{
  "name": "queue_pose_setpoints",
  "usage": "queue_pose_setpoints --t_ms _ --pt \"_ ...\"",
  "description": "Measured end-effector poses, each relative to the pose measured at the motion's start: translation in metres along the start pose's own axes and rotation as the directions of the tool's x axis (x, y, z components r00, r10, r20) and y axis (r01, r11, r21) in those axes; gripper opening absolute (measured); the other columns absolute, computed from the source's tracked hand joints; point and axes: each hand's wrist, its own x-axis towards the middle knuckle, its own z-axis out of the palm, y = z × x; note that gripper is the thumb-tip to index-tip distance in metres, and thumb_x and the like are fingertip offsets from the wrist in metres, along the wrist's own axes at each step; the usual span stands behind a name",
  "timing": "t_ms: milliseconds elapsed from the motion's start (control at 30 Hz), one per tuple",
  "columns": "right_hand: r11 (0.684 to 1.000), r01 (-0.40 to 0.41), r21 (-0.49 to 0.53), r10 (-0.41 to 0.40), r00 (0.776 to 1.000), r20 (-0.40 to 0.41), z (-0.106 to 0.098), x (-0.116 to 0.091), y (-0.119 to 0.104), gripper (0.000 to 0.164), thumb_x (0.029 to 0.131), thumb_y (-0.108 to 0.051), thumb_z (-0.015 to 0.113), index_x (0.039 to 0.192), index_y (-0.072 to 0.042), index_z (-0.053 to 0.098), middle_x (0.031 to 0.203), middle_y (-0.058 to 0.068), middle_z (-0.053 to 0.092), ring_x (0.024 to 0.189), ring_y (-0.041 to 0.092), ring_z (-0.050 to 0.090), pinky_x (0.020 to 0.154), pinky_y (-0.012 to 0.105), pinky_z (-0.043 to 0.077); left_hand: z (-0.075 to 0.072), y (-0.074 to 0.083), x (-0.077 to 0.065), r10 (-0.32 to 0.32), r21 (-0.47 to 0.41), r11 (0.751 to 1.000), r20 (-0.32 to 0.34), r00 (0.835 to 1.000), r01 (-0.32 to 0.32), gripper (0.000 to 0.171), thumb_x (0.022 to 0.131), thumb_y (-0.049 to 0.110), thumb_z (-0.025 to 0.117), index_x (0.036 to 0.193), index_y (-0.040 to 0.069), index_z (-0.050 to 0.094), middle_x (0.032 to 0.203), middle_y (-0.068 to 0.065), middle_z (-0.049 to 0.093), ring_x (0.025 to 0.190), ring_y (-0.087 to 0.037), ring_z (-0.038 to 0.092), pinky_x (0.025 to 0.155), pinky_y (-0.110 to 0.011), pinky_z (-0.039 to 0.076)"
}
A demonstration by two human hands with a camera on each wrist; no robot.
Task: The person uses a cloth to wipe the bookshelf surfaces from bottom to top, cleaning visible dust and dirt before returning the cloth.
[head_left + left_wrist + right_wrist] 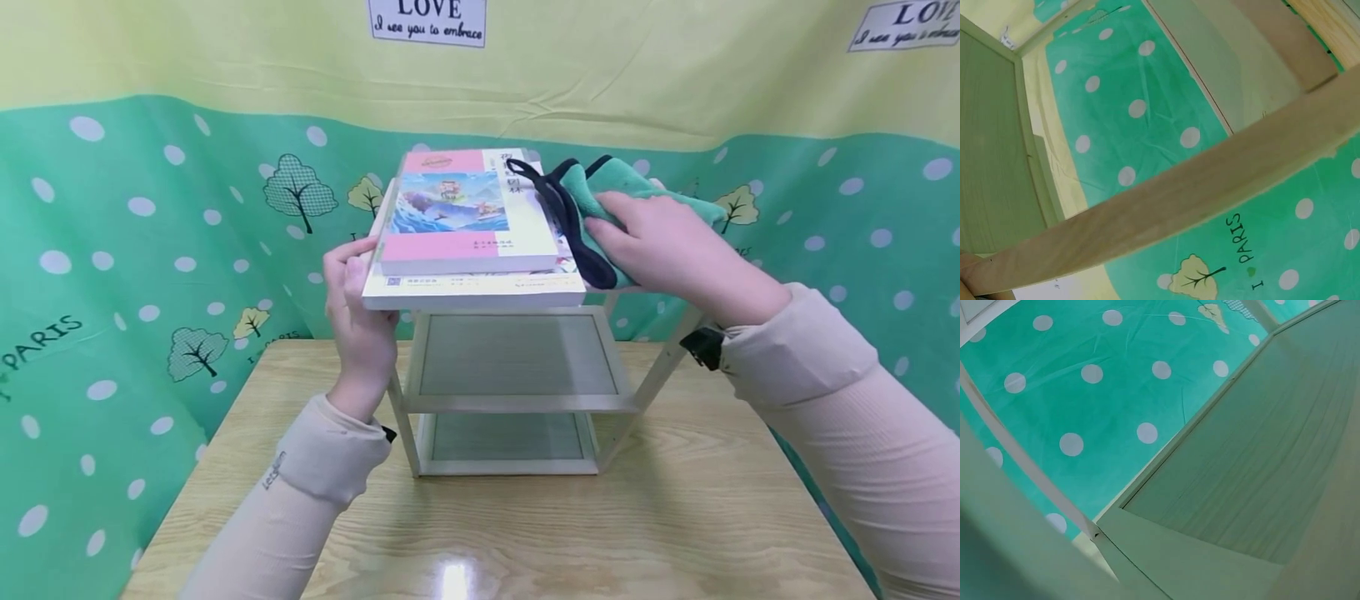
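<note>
Two stacked books, the upper with a pink-and-white cover (450, 200) and the wider white book (480, 294) under it, sit at the top of a pale small shelf (517, 403). At their left edge my left hand (363, 325) grips the books, with the thumb by the near left corner. My right hand (652, 242) holds a bunched green cloth (618, 179) with black trim against the shelf top, just right of the books. A black loop on the cloth overlaps the upper book's right edge in the head view.
Beneath are the shelf's middle board (517, 354) and lower board (510, 437). The shelf stands on a wood-grain table (480, 533). A green and yellow dotted curtain (150, 267) hangs behind. The wrist views mostly show a wooden rail (1166, 200) and a board (1260, 456).
</note>
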Motion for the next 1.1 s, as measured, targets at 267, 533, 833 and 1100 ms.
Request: queue_pose_setpoints --t_ms 267,533,833,1100 --pt "1.000 0.006 0.025 -0.003 0.996 -0.088 0.005 -0.001 0.003 0.035 0.105 -0.032 0.033 0.078 -0.011 0.039 0.063 0.005 0.037 0.059 0.024 0.040 0.060 0.035 0.031 0.001 -0.002 0.000 -0.001 -0.017 1.000 0.008 1.000 0.001 0.036 0.100 0.035 0.027 0.120 0.015 0.049 0.072 0.002 0.055 0.046 -0.007 0.030 0.042 -0.019 0.025" --pt "1.000 0.006 0.025 -0.002 0.989 -0.150 0.008 0.000 0.006 0.033 0.104 -0.028 0.038 0.076 -0.010 0.039 0.061 0.004 0.033 0.055 0.024 0.037 0.055 0.035 0.029 0.001 -0.004 0.000 0.005 -0.007 1.000 0.008 1.000 -0.005 0.037 0.099 0.039 0.028 0.121 0.018 0.048 0.070 0.006 0.053 0.045 -0.008 0.029 0.041 -0.019 0.025" --pt "0.999 0.046 -0.011 -0.047 0.963 -0.265 0.012 -0.003 0.008 0.035 0.103 -0.021 0.043 0.071 -0.010 0.036 0.058 0.003 0.028 0.048 0.023 0.032 0.050 0.034 0.026 0.002 -0.004 0.001 0.017 -0.010 1.000 0.010 1.000 -0.017 0.037 0.100 0.037 0.027 0.122 0.017 0.048 0.070 0.006 0.054 0.045 -0.008 0.030 0.042 -0.019 0.025" --pt "0.996 0.082 0.033 -0.063 0.917 -0.393 0.018 -0.011 0.012 0.036 0.099 -0.017 0.048 0.065 -0.011 0.036 0.056 0.001 0.023 0.045 0.019 0.025 0.046 0.031 0.021 0.002 -0.005 0.001 0.021 -0.013 1.000 0.009 1.000 -0.020 0.036 0.100 0.037 0.027 0.121 0.017 0.048 0.071 0.006 0.055 0.045 -0.008 0.030 0.042 -0.019 0.025"
